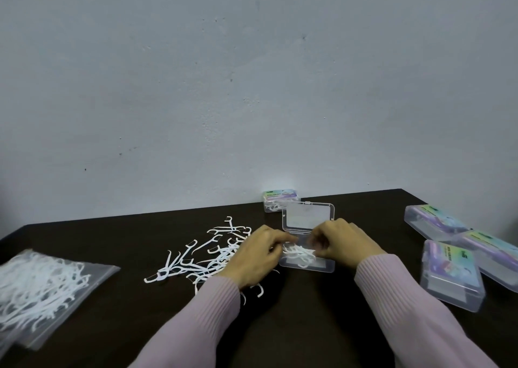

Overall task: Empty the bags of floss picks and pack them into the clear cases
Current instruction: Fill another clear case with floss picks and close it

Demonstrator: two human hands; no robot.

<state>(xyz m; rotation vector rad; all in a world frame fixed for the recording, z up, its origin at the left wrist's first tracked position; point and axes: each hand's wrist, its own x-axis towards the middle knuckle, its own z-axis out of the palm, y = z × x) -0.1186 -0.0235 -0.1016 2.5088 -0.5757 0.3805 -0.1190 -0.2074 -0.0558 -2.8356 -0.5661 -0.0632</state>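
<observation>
An open clear case (322,268) lies mid-table with its lid (308,216) tilted up behind it. A small bundle of white floss picks (301,254) lies inside it. My left hand (260,252) reaches in from the left with curled fingers pinching that bundle. My right hand (340,240) comes in from the right, its curled fingers on the same bundle. A loose pile of floss picks (207,255) is spread on the table left of my left hand. A clear zip bag of floss picks (42,286) lies at the far left.
Three shut clear cases with coloured labels lie at the right: the nearest one (451,275), one further back (431,222) and one at the edge (496,255). A shut case with picks in it (280,199) stands against the wall behind the open lid. The table (308,325) is dark.
</observation>
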